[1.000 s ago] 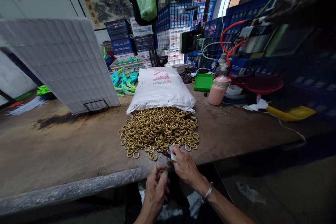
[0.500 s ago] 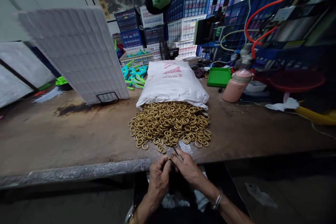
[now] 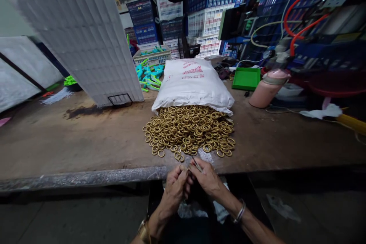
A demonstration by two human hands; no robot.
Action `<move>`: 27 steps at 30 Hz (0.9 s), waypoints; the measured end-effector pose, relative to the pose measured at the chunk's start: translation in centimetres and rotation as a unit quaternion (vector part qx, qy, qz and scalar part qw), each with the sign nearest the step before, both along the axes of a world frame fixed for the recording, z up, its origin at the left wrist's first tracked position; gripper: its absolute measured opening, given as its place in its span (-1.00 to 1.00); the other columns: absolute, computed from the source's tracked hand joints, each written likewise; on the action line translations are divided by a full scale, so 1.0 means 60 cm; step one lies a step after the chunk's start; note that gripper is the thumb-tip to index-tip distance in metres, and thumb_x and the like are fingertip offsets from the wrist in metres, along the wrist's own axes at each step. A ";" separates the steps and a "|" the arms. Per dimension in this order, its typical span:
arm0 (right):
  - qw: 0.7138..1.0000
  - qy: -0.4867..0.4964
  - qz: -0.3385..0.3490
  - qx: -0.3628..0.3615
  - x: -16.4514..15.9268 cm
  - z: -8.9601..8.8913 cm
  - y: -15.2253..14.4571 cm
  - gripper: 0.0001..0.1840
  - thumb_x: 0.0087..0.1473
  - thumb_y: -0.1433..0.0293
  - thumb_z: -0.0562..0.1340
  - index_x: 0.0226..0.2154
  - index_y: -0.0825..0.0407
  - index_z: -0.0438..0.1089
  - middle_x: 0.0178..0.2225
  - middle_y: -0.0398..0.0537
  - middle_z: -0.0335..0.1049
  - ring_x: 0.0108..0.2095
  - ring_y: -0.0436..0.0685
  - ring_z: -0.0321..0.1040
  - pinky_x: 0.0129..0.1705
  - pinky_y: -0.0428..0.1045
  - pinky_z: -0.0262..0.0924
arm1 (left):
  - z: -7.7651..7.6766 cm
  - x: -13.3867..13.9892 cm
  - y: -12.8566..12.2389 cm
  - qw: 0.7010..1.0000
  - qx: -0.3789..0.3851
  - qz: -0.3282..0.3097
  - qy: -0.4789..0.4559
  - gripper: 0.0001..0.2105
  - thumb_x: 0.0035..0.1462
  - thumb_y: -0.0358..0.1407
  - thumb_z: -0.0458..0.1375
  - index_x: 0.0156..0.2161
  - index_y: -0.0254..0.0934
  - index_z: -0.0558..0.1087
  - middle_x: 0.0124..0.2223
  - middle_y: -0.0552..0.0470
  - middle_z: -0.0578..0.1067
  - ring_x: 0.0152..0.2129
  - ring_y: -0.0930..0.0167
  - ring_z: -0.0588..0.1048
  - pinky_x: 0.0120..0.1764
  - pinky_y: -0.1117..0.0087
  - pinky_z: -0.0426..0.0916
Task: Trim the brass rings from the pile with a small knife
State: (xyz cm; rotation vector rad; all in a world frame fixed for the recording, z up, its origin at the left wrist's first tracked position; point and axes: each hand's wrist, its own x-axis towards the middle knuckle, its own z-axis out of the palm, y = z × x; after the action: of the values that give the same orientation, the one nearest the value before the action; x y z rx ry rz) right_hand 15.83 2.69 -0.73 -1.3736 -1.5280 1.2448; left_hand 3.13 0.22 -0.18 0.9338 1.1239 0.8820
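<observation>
My left hand [image 3: 176, 183] is closed in front of the table edge, its thumb and forefinger pinching a small piece. The fingers hide most of it; what showed earlier was gold-coloured, like a ring. Against it, my right hand [image 3: 208, 178] is closed around a slim metal tool [image 3: 196, 163] whose dark thin end points up and away; its exact kind is unclear. Just beyond both hands, a heap of gold-coloured rings [image 3: 190, 129] spills from the mouth of a white woven sack [image 3: 197, 84] with red print. A few rings [image 3: 179, 156] lie loose at the near side.
A grey-white ribbed panel [image 3: 85, 45] stands upright on the wooden table [image 3: 114, 141] at left. Turquoise and green clamps [image 3: 150, 76] lie behind it. To the right are a green tray [image 3: 246, 78] and a pink bottle [image 3: 267, 89]. Stacked crates [image 3: 211, 19] fill the back.
The view has tilted slightly down and turned a little left. Both hands stay together at the table edge, and the gold-coloured piece between the fingers is now less visible.
</observation>
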 end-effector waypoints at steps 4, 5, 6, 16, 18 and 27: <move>0.999 -0.047 -0.016 0.012 0.006 0.001 0.001 -0.70 0.04 0.23 -0.04 -0.59 0.03 0.16 -0.64 -0.22 0.18 -0.55 -0.01 0.16 -0.45 -0.11 0.03 | -0.002 0.000 -0.002 0.999 -0.006 0.014 -0.049 -0.68 -0.01 -0.03 0.05 -0.44 -0.30 0.24 -0.55 0.14 0.31 -0.75 0.62 0.18 -0.71 0.60 0.11; 0.996 -0.078 -0.021 0.024 0.008 -0.001 0.000 -0.71 0.04 0.24 -0.04 -0.59 0.02 0.16 -0.64 -0.21 0.18 -0.55 -0.01 0.15 -0.46 -0.11 0.02 | -0.001 0.000 -0.002 0.998 -0.006 0.021 -0.053 -0.68 -0.02 -0.03 0.05 -0.43 -0.30 0.23 -0.54 0.13 0.32 -0.75 0.62 0.19 -0.71 0.60 0.11; 0.993 -0.109 -0.019 0.040 0.010 -0.004 -0.001 -0.73 0.03 0.26 -0.04 -0.58 0.02 0.16 -0.64 -0.21 0.18 -0.56 -0.01 0.15 -0.47 -0.11 0.01 | 0.000 0.000 -0.002 0.998 -0.004 0.027 -0.054 -0.68 -0.02 -0.03 0.06 -0.43 -0.29 0.22 -0.53 0.13 0.33 -0.74 0.62 0.20 -0.71 0.60 0.12; 0.961 -0.238 0.086 0.113 0.007 -0.016 -0.017 -0.79 -0.23 0.58 -0.05 -0.50 0.00 0.16 -0.61 -0.20 0.23 -0.56 -0.01 0.20 -0.47 -0.13 -0.04 | -0.004 -0.003 -0.003 0.998 0.062 0.014 -0.012 -0.70 0.07 -0.06 -0.01 -0.46 -0.30 0.25 -0.62 0.18 0.25 -0.76 0.61 0.16 -0.67 0.58 0.12; 0.959 -0.244 0.093 0.115 0.007 -0.017 -0.015 -0.79 -0.21 0.58 -0.05 -0.48 0.01 0.16 -0.60 -0.20 0.25 -0.55 -0.01 0.21 -0.48 -0.13 -0.05 | -0.005 -0.004 -0.004 0.998 0.065 0.012 -0.001 -0.70 0.07 -0.07 -0.01 -0.46 -0.30 0.25 -0.63 0.18 0.23 -0.75 0.60 0.17 -0.66 0.57 0.12; 0.917 -0.380 0.073 0.095 0.009 -0.011 0.001 -0.82 -0.14 0.54 0.02 -0.43 0.02 0.23 -0.62 -0.18 0.28 -0.59 0.00 0.20 -0.55 -0.10 -0.22 | 0.039 -0.011 -0.037 0.989 0.134 -0.044 -0.048 -0.71 0.08 -0.13 0.01 -0.48 -0.34 0.30 -0.56 0.08 0.32 -0.66 0.55 0.30 -0.54 0.51 0.23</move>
State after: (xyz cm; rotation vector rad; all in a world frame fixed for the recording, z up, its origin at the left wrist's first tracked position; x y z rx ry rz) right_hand 16.37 2.76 -1.40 -1.7373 -2.2376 0.6162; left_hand 2.48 -1.99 2.15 1.1395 0.8886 1.0100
